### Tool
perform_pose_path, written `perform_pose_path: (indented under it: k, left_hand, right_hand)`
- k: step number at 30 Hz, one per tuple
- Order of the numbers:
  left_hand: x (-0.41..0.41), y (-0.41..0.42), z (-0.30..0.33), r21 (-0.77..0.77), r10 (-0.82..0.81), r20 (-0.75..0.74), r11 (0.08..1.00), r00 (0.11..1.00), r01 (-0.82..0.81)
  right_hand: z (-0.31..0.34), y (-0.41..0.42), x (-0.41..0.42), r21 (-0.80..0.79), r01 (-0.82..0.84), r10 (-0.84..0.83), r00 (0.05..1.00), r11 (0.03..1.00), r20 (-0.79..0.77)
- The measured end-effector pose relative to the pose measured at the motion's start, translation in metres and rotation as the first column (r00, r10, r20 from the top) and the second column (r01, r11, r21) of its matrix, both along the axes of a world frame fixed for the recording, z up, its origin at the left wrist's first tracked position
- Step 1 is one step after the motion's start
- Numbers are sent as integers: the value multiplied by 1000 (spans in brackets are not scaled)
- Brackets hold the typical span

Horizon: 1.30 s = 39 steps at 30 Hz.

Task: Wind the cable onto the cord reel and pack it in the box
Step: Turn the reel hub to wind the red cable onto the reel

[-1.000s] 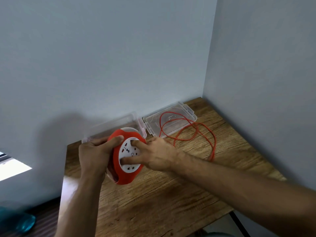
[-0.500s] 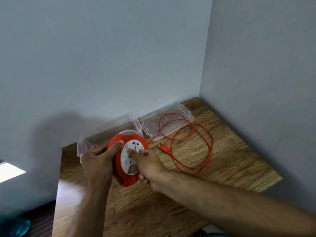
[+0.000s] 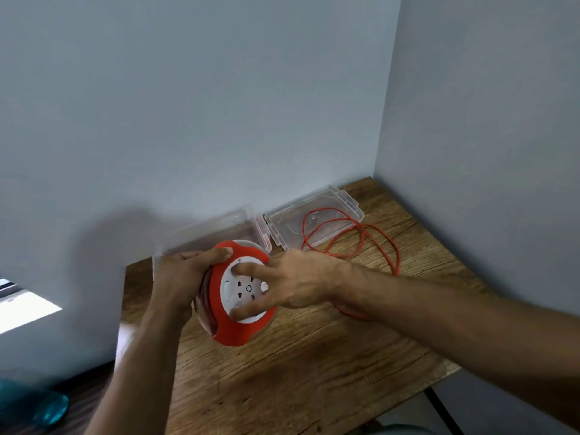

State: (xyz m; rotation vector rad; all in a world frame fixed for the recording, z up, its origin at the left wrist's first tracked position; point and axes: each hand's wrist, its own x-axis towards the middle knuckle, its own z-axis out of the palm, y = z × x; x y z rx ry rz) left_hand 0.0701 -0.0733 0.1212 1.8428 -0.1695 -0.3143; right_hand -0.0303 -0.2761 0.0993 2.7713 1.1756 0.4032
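The left hand had its grip clamped on the cord reel, fingers curled round the back edge and the thumb lying across the red rim at the top. The right hand came in from the right of the frame, its fingers spread and fairly straight, tips pressing on the white face of the reel; the grip there was apart, not closed round anything. The reel sat at centre frame, held tilted on edge just above the tabletop. It was round, a smooth red casing ringing a white disc with dark socket openings, and turns of dark red showed in the groove on its left side.

The cable, thin and orange-red, lay in loose loops to the upper right of the reel, partly over the lid and partly on the wood, one loop running toward the right forearm. The box, clear plastic and rectangular, stood open behind the reel against the wall, its hinged lid folded flat to the right with clip tabs along the edges. The tabletop was brown wood with strong dark grain. A blurred teal object sat on the floor at lower left.
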Motion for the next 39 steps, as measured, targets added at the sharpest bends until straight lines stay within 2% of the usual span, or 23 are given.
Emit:
perform_pose_path:
  k: [3, 7, 10, 13, 17, 20, 23, 25, 26, 27, 28, 29, 30, 31, 32, 33, 34, 36, 37, 38, 39]
  left_hand:
    - [3, 1, 1, 65, -56, -39, 996, 998, 59]
    - [8, 4, 2, 56, -106, -125, 992, 986, 114]
    - [10, 4, 4, 38, -119, -123, 991, 985, 125]
    - [10, 3, 2, 17, -106, -103, 994, 989, 109]
    - [7, 9, -5, -102, -126, -172, 989, 977, 110]
    - [4, 14, -11, -135, -128, -110, 984, 986, 113]
    - [-4, 12, -13, -158, -86, -67, 985, 994, 74]
    - [-10, 8, -14, -185, -49, -64, 982, 997, 36]
    - [-12, 6, -16, -204, -17, -62, 979, 998, 4]
    - [-15, 3, -18, -222, 23, -60, 974, 998, -36]
    - [-18, 1, -21, -224, 64, -51, 972, 997, -74]
    - [-22, -1, -23, -205, 96, -30, 974, 995, -100]
    - [-26, -3, -26, -172, 113, 7, 979, 994, -110]
    - [-30, -4, -28, -141, 119, 40, 984, 992, -112]
    - [-32, -5, -30, -124, 122, 65, 986, 990, -113]
    - [-34, -5, -30, -119, 131, 78, 986, 988, -121]
    - [-33, -5, -30, -121, 139, 86, 984, 987, -128]
    - [-31, -1, -28, -130, 164, 80, 980, 983, -153]
    - [-30, 0, -26, -146, 179, 60, 975, 982, -168]
    - [-28, 2, -25, -163, 189, 36, 970, 981, -181]
    - [-27, 3, -24, -173, 194, 12, 967, 981, -189]
  right_hand:
    - [-10, -9, -4, -142, 39, -51, 995, 989, -83]
    - [23, -4, 13, -124, -114, 114, 993, 986, -14]
    - [27, -4, 14, -145, -81, 81, 997, 986, -8]
    - [18, 5, 4, -177, 21, -26, 999, 984, -27]
    - [8, 18, 1, -122, 90, -94, 995, 988, -25]
    - [-3, 25, -5, -48, 147, -147, 989, 988, 13]
    - [-16, 37, -12, 156, 320, -316, 948, 935, -50]
    - [-26, 47, -15, 376, 477, -451, 878, 794, -162]
    - [-30, 53, -17, 488, 561, -520, 822, 668, -233]
    - [-31, 60, -19, 577, 646, -563, 748, 500, -351]
    - [-30, 67, -20, 621, 727, -534, 663, 293, -525]
    - [-27, 74, -19, 602, 796, -407, 571, 63, -713]
    - [-25, 79, -15, 518, 841, -205, 485, -158, -850]
    - [-24, 82, -13, 383, 863, 13, 410, -330, -912]
    - [-21, 83, -11, 242, 871, 186, 347, -427, -919]
    - [-19, 82, -9, 146, 874, 295, 307, -463, -905]
    - [-17, 79, -10, 103, 882, 357, 289, -460, -888]
    - [-13, 73, -13, 155, 914, 366, 300, -376, -881]
    - [-10, 69, -15, 249, 924, 254, 325, -289, -911]
    - [-8, 63, -17, 366, 918, 30, 374, -156, -927]
    - [-8, 57, -20, 465, 885, -263, 455, 25, -851]
